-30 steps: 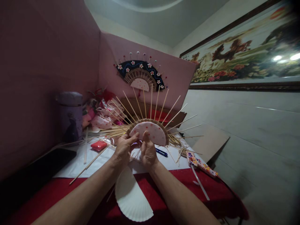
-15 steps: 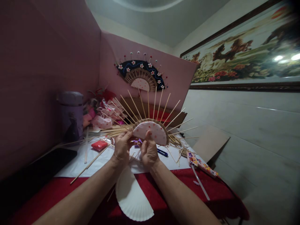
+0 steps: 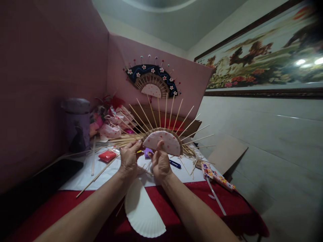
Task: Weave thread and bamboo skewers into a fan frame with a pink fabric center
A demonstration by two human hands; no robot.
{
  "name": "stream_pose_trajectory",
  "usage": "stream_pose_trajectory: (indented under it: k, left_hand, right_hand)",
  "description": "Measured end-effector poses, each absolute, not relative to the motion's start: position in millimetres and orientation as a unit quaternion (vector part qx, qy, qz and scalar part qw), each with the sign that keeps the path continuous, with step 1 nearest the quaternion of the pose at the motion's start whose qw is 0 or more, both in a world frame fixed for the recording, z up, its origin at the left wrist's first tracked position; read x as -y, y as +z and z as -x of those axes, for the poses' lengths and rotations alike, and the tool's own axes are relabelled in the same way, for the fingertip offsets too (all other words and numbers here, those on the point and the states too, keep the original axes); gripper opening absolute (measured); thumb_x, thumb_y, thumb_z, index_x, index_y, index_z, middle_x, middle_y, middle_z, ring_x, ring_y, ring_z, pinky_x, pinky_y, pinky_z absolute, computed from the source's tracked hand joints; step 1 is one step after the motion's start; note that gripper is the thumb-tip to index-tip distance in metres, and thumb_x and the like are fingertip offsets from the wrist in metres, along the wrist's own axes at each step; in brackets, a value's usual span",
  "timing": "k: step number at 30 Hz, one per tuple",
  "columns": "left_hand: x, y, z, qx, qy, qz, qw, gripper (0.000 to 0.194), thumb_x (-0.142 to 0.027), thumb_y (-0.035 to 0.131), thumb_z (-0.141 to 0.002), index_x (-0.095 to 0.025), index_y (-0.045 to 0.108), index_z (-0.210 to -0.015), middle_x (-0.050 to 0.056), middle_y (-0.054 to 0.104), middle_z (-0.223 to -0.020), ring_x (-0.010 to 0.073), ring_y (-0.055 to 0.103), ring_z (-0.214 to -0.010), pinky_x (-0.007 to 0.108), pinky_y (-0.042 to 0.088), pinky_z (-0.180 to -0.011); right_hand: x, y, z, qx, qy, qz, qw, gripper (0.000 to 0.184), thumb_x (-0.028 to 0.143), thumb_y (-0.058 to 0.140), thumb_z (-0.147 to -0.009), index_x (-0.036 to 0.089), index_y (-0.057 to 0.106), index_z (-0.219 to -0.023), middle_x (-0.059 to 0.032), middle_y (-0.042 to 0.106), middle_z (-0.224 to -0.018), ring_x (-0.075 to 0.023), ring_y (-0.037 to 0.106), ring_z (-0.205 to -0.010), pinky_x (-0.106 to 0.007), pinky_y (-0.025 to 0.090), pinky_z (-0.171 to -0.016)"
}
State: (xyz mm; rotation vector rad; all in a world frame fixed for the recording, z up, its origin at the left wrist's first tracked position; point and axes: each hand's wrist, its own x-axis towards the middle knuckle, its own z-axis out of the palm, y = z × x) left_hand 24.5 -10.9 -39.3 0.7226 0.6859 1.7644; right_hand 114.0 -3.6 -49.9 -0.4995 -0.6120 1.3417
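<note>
A half-round fan frame (image 3: 164,140) is held up over the table, its base covered in pale pink dotted cloth and edged with brown cord. Thin wooden sticks spread out from its curved rim. My right hand (image 3: 162,164) grips the lower edge, thumb on the cloth and fingers behind. At the left corner my left hand (image 3: 130,158) pinches the frame between thumb and fingers; its fingertips are partly hidden. Below my wrists lies a cut white paper plate (image 3: 144,211) with a fluted edge. A finished dark blue fan (image 3: 152,72) with flowers is on the pink panel behind.
Loose sticks (image 3: 123,139) lie behind my hands. A red packet (image 3: 107,155), a blue cutter (image 3: 175,164) and a flower-patterned glue gun (image 3: 217,176) rest on the table. At left stand a purple tumbler (image 3: 77,127) and a dark flat object (image 3: 60,171). Cardboard (image 3: 227,153) leans against the right wall.
The fan frame has tilted and shifted very slightly. My left hand has moved a little to the left along its corner, while my right hand keeps its grip.
</note>
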Motion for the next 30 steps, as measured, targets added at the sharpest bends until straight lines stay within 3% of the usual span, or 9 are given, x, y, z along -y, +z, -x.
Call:
stream_pose_trajectory:
  k: [16,30]
  left_hand:
    - [10.6,-41.1,-25.8,-0.279,0.735,-0.309,0.535,0.024,-0.030,0.076,-0.055,-0.015,0.064,-0.069,-0.001,0.062,-0.065,0.0106,0.054,-0.059,0.022,0.040,-0.053]
    - [14.2,-35.6,-27.2,-0.267,0.742,-0.288,0.544,0.024,-0.029,0.078,-0.051,-0.014,0.065,-0.066,0.000,0.064,-0.065,0.0109,0.055,-0.060,0.022,0.042,-0.055]
  right_hand:
    - [4.7,-50.4,-111.4,0.282,0.598,0.225,0.716,0.033,0.045,0.073,-0.066,0.022,0.065,-0.089,0.0008,0.071,-0.087,-0.0138,0.062,-0.078,-0.022,0.045,-0.058]
    - [2.1,-53.9,-111.5,0.272,0.606,0.221,0.714,0.033,0.048,0.070,-0.069,0.022,0.064,-0.089,0.0023,0.071,-0.084,-0.0113,0.061,-0.071,-0.021,0.044,-0.056]
